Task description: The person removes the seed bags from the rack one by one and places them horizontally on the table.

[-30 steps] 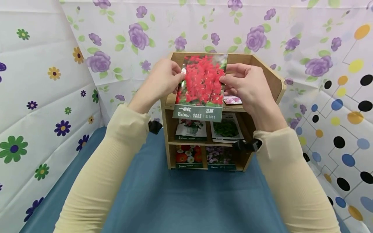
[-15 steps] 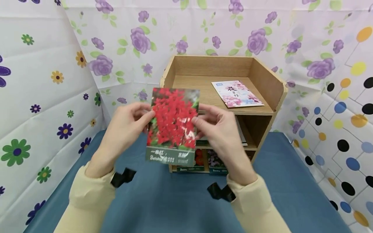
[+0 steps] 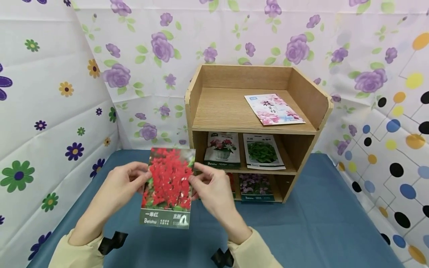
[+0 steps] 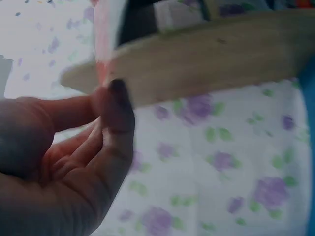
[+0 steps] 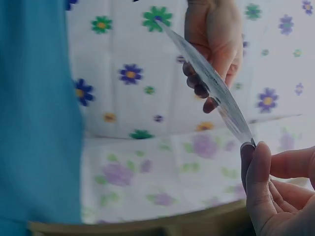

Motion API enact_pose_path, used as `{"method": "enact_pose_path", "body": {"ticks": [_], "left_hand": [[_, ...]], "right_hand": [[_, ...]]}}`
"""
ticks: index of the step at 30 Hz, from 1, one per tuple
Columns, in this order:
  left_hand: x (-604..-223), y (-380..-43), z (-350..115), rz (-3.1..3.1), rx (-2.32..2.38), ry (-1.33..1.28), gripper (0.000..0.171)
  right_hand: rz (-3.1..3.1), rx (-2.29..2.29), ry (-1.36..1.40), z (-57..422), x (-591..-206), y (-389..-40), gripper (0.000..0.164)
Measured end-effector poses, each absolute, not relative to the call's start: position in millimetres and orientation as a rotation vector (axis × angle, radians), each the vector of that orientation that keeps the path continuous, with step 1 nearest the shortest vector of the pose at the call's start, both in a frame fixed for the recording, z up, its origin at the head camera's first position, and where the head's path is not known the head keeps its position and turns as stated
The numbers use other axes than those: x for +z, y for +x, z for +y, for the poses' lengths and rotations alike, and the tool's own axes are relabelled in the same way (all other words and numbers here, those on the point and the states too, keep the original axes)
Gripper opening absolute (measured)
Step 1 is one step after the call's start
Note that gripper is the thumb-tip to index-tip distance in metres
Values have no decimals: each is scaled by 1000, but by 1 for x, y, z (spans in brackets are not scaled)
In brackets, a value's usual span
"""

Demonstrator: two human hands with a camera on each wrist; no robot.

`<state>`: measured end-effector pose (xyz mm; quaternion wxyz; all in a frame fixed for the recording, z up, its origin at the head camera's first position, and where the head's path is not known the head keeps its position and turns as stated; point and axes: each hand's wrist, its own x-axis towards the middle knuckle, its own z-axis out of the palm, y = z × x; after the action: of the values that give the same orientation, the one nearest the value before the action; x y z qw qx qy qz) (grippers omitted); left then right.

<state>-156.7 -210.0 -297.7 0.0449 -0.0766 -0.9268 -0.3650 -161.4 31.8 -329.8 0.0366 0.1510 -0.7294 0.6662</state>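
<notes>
A seed packet (image 3: 169, 182) with red flowers and a dark green lower band faces the head camera, left of the wooden shelf. My left hand (image 3: 118, 193) pinches its left edge between thumb and fingers. On the opposite edge, my right hand (image 3: 216, 193) pinches it the same way. The right wrist view catches the packet (image 5: 214, 81) nearly edge-on and slightly bowed, with the right hand (image 5: 280, 191) at its near edge. In the left wrist view, the left hand (image 4: 88, 152) holds a thin sliver of it.
The wooden shelf (image 3: 254, 130) stands at the back. A pink-flowered packet (image 3: 275, 108) lies on its top board. Below are a potted-flower packet (image 3: 222, 149), a leafy green packet (image 3: 264, 150) and a purple-flower packet (image 3: 256, 187). A blue cloth (image 3: 321, 230) covers the table.
Both hands have brought the red-flower packet down and left, away from the front of the shelf. The top board and the middle packets now show fully.
</notes>
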Motion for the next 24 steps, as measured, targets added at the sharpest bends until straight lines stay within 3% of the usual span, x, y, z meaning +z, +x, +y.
{"method": "enact_pose_path", "body": {"ticks": [13,20,24], "left_hand": [[-382,-172,-274,-3082,-1306,-60,35],[-398,-175,-296,-3118,-1296,-21,32],[-405,-179,-309,-3164,-1250,-5,26]], "right_hand": [[-2463,2159,306,-34,-406,-178,36],[-2496,2261,173,-61,-430,-185,35],[-2471,2371,82,-76,-444,-190,25]]}}
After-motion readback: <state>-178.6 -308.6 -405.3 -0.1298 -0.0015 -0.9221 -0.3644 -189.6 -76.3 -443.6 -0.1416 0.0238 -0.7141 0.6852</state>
